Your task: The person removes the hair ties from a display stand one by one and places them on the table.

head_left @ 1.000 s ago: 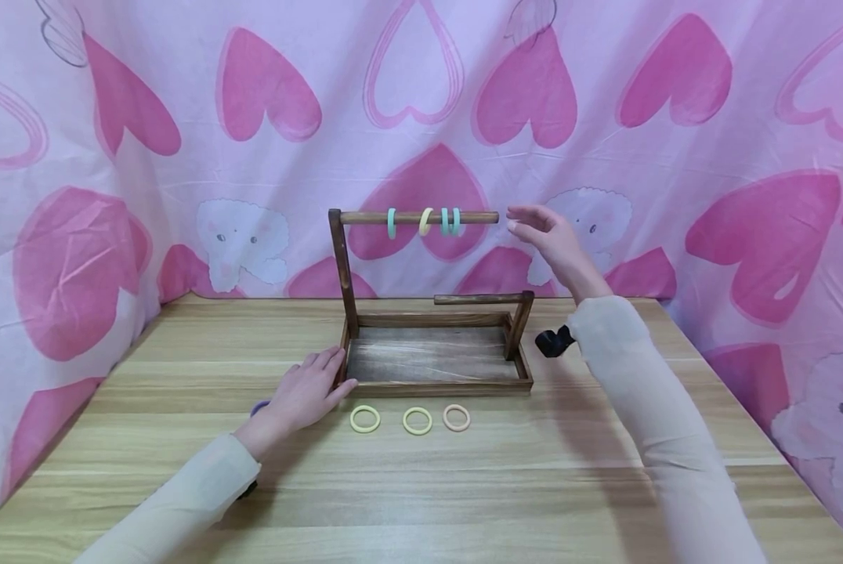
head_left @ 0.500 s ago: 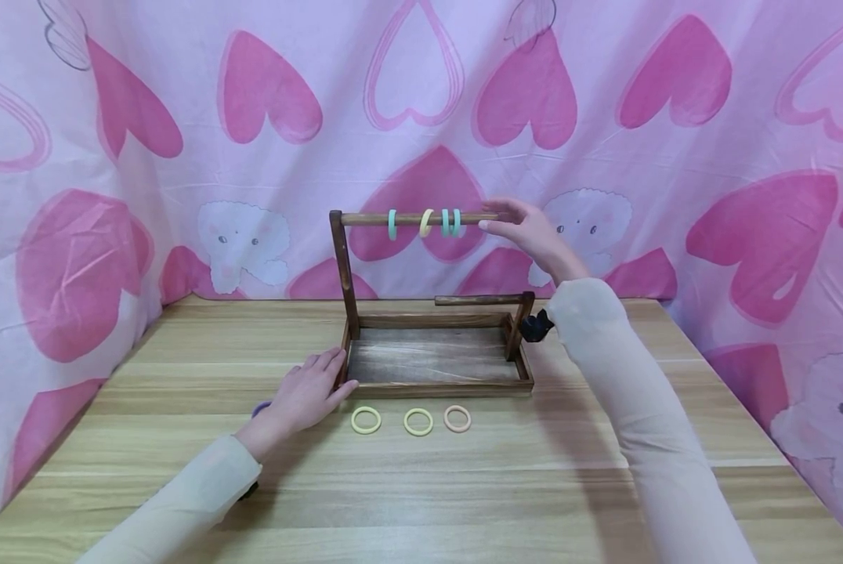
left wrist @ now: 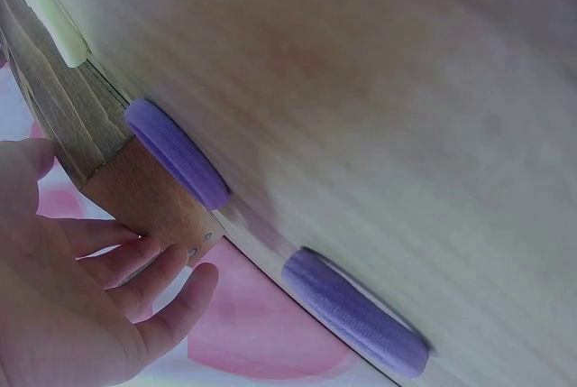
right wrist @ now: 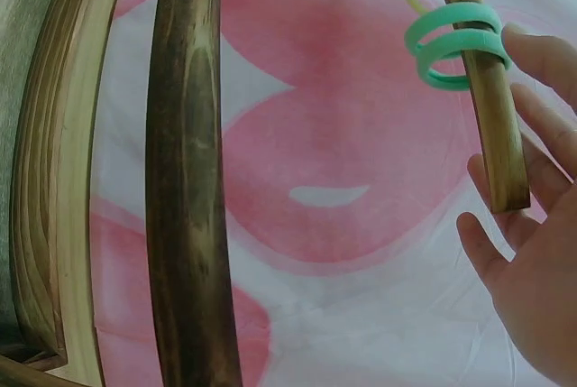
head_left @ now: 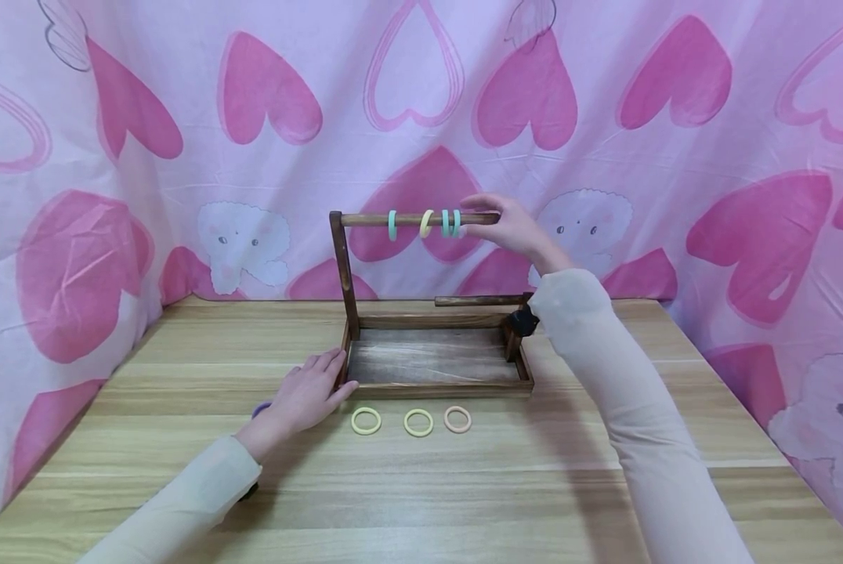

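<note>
My right hand (head_left: 511, 227) is at the free end of the stand's upper wooden rod (head_left: 365, 219). In the right wrist view, its fingers spread around the rod end, with one fingertip at or very near the outermost green hair tie (right wrist: 478, 41). On that rod hang two green hair ties side by side, a yellow one (head_left: 425, 223) and another green one (head_left: 392, 225) further left. My left hand (head_left: 303, 398) rests against the left end of the stand's wooden tray (head_left: 439, 388), fingers loosely extended and holding nothing. Purple hair ties (left wrist: 176, 152) lie beside it.
Two yellow hair ties (head_left: 366, 421) and a peach one (head_left: 457, 419) lie on the table in front of the tray. A lower wooden rod (head_left: 474, 301) reaches left from a short post. Behind the table hangs a pink heart-patterned curtain (head_left: 266, 86).
My right hand has moved left, from beyond the rod's free end to around it and up to the outermost green hair tie. The left hand has stayed at the tray.
</note>
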`<state>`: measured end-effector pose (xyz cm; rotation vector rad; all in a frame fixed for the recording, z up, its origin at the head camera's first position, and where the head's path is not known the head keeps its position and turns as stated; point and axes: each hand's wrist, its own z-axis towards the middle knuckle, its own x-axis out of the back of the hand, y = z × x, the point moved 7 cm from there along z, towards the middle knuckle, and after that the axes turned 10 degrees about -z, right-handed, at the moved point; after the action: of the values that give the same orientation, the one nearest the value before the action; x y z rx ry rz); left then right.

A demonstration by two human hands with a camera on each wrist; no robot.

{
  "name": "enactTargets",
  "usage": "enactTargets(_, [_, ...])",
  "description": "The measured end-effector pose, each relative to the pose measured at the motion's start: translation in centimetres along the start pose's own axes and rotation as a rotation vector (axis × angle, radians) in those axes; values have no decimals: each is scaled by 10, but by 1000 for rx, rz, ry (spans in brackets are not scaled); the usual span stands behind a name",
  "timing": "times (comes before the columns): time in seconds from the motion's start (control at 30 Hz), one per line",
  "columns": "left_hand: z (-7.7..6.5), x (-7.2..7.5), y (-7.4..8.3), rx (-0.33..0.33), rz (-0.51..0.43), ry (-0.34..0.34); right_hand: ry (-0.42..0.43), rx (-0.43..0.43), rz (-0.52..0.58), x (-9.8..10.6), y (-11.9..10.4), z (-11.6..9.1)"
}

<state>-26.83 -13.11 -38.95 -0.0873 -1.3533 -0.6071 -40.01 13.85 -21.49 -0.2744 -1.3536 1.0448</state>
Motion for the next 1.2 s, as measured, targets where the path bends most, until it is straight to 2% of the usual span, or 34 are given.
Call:
enactTargets(0.1, [0,0,0,-4,0,1,-3,20,-7,-2,-3,2])
enactTargets(0.33, [0,0,0,-4,-6,2,-38,28,3,-6,-33,-11])
enactTargets(0.53, [0,0,0,-2,-7,0,-45,51,-7,-8,-36,-12])
enactTargets(0.7, [0,0,0,-5,-7,2,-34,56,-1,-7,-32,-10])
enactTargets(1.0, [0,0,1,-8,-4,2,44,64,8,-5,-4,2])
enactTargets(1.2, [0,1,1,4,-9,-6,71,54,-12,-3,-1,1])
